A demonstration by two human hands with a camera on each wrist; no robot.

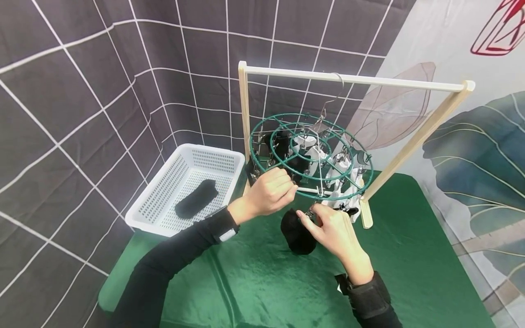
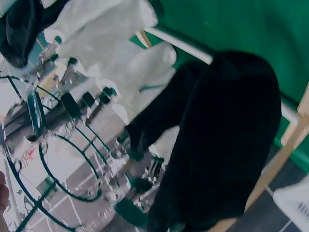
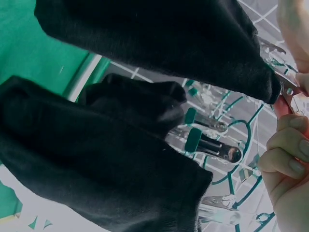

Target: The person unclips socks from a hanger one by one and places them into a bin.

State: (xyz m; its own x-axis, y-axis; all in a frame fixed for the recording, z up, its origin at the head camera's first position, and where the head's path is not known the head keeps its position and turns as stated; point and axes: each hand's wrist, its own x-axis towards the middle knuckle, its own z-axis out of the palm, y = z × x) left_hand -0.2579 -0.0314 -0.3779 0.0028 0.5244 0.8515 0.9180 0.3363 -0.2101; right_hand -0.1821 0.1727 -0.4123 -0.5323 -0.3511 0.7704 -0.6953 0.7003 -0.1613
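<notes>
A round green drying hanger (image 1: 367, 159) with metal clips hangs by its hook, with black and white socks clipped beneath it. My left hand (image 1: 268, 191) has its fingers curled round the hanger's near left rim. At the near rim my right hand (image 1: 334, 230) pinches a metal clip (image 3: 288, 91) between thumb and fingers. From that clip hangs a black sock (image 1: 301, 234), its narrow end at the fingertips in the right wrist view. Black socks (image 2: 227, 140) and white socks (image 2: 106, 38) hang close together in the left wrist view, which shows little of the left hand.
A white bar (image 1: 287, 73) on wooden legs (image 1: 422, 136) carries the hanger. Left of this stand is a white perforated basket (image 1: 143, 216) with one dark sock (image 1: 197, 199) inside. Green cloth (image 1: 254, 282) covers the table, and a grey grid curtain (image 1: 197, 50) stands behind.
</notes>
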